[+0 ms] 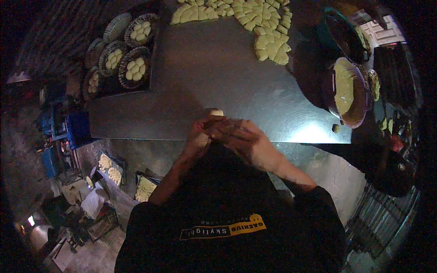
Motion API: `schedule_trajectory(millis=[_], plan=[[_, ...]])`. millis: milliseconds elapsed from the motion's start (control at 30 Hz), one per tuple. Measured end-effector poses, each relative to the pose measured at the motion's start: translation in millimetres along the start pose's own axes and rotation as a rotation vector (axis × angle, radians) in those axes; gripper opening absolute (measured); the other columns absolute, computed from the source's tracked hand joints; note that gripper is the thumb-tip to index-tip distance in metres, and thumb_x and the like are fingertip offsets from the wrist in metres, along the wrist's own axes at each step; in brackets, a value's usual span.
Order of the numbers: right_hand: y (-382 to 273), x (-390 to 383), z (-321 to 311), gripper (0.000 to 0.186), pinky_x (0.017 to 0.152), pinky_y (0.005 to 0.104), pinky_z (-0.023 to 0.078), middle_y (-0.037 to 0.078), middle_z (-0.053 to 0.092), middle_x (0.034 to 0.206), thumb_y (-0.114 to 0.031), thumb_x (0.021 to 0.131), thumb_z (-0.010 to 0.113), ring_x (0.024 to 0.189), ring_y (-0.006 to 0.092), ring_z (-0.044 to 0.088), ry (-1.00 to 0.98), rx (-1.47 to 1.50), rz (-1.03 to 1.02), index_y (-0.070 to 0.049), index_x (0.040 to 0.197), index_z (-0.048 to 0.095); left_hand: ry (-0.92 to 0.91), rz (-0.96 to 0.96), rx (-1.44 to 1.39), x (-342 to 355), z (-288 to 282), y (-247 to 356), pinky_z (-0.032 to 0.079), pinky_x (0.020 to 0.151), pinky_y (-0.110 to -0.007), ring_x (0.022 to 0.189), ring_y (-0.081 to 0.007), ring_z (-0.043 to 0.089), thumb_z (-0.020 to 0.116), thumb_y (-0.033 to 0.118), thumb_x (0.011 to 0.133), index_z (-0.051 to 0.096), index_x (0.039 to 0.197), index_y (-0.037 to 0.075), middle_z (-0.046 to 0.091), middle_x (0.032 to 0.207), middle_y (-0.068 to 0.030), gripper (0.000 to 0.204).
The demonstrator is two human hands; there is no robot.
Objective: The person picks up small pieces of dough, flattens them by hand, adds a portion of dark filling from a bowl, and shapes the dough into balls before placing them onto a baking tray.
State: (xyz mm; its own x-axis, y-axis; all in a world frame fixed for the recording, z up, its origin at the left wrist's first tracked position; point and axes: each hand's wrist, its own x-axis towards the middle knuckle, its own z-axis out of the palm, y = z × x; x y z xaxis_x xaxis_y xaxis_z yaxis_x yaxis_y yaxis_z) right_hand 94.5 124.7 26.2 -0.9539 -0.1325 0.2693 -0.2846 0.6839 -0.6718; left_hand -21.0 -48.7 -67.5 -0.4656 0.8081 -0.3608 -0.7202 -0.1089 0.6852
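My two hands meet in front of my body, above the near edge of the metal table (pixel 205 68). A pale piece of dough (pixel 217 113) peeks out at the top of my left hand (pixel 201 134), whose fingers curl around it. Over it lies my right hand (pixel 246 140), fingers bent and pressed against the left hand and the dough; most of the piece is hidden between them. Many cut dough pieces (pixel 261 20) lie close together at the table's far side. To the far left, fluted round tins (pixel 132 67) stand on a dark tray (pixel 119 94), several with clustered dough balls.
At the right stands a wide bowl (pixel 362 116) with yellowish contents, a teal basin (pixel 326 36) behind it. A small lump (pixel 336 128) sits near the right front corner. Below the table at left are trays of dough balls (pixel 145 189) and blue crates (pixel 77 129).
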Motion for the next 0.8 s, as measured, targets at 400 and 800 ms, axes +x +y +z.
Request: schedule_trajectory(millis=[400,800], plan=[[112.1,49.0,70.5,0.031,0.085,0.0359,0.051,0.011,0.066,0.113,-0.005,0.086,0.066,0.100,0.0220,0.064,-0.062,0.355,0.407,-0.001,0.117,0.062,0.178,0.017,0.987,19.9,-51.2,54.3,0.052,0.061,-0.034,0.073,-0.0208,0.062,0.046,0.030,0.104,0.037,0.140,0.009,0.060,0.078,-0.0083,0.042],[159.7,29.9,64.0,0.044,0.083,0.0368,0.053,0.015,0.064,0.118,-0.004,0.078,0.073,0.107,0.0248,0.063,0.146,0.207,0.559,-0.005,0.121,0.061,-0.105,0.551,1.287,49.9,-39.8,19.1,0.044,0.100,-0.040,0.118,-0.0305,0.053,0.082,0.008,0.072,0.050,0.133,0.008,0.059,0.123,-0.0115,0.069]])
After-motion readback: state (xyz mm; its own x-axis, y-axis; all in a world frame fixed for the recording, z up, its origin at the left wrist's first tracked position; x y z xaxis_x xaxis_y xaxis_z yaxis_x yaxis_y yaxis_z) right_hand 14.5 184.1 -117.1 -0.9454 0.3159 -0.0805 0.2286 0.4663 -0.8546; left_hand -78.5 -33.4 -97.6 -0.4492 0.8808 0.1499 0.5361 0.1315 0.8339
